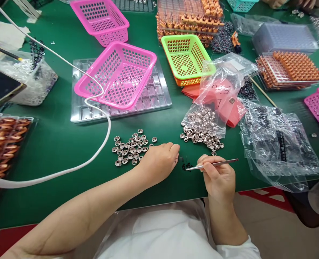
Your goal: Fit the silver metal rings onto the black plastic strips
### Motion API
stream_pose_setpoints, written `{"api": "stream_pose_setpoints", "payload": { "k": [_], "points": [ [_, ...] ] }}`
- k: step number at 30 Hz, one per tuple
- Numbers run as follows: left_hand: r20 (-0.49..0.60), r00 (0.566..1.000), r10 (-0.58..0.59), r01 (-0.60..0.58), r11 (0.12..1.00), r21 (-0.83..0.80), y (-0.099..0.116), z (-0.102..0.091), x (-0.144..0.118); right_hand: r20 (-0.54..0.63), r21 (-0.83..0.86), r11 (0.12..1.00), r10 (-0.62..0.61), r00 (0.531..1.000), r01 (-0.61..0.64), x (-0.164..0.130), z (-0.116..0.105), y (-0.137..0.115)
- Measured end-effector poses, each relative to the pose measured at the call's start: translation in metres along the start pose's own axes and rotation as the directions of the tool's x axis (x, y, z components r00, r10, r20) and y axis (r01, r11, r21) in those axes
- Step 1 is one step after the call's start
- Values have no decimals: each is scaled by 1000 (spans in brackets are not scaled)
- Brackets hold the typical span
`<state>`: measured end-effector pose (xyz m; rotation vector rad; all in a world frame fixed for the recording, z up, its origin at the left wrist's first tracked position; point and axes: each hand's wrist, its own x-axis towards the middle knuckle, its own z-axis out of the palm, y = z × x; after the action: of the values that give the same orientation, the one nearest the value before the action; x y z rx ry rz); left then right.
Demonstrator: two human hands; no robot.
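Observation:
My right hand (pixel 219 177) grips metal tweezers (pixel 212 164) whose tips point left at a small cluster of tiny black parts (pixel 186 166) on the green table. My left hand (pixel 159 160) rests fingers-down just left of those parts, fingertips pinched together; whether it holds anything is hidden. A loose pile of small silver rings (pixel 131 146) lies beside the left hand. More silver rings (pixel 202 131) spill from a clear plastic bag (pixel 217 95) beyond the right hand.
Two pink baskets (pixel 118 72) (pixel 101 19) and a green basket (pixel 186 57) sit behind, the nearer pink one on a clear tray (pixel 156 95). A white cable (pixel 100 140) loops at left. Orange-part trays (pixel 288 70), crumpled bags (pixel 278 144), table edge near me.

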<state>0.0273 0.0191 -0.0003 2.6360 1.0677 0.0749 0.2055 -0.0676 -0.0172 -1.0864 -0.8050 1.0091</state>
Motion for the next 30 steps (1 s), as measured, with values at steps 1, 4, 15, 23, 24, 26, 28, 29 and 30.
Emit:
{"api": "stream_pose_setpoints", "payload": {
  "k": [1, 4, 15, 23, 24, 26, 28, 29, 30],
  "points": [
    [6, 1000, 3, -3, 1000, -16, -1, 0, 0, 12, 16, 1000, 6, 1000, -7, 1, 0, 0],
    [-1, 1000, -11, 11, 997, -83, -4, 0, 1, 14, 29, 999, 13, 1000, -13, 1, 0, -1],
    [-140, 975, -170, 25, 715, -698, -3, -7, -3, -245, -132, 956, -288, 926, 262, -3, 4, 0],
    [-212, 970, -118, -75, 688, -722, 3, -6, -5, -260, -218, 930, -348, 901, 296, -3, 5, 0],
    [-226, 968, -105, -91, 695, -713, 3, -6, -6, -254, -223, 928, -351, 901, 299, -3, 5, 0],
    [-244, 966, -89, -108, 717, -689, 2, -5, -6, -237, -232, 924, -358, 903, 305, -3, 5, 0],
    [-243, 967, -80, -106, 739, -665, 2, -5, -7, -219, -244, 917, -368, 903, 315, -3, 4, 1],
    [-238, 968, -77, -102, 748, -655, 1, -5, -7, -212, -249, 914, -374, 903, 320, -3, 4, 1],
    [-230, 970, -76, -94, 756, -648, 1, -5, -7, -207, -254, 911, -378, 902, 324, -3, 4, 1]
  ]
}}
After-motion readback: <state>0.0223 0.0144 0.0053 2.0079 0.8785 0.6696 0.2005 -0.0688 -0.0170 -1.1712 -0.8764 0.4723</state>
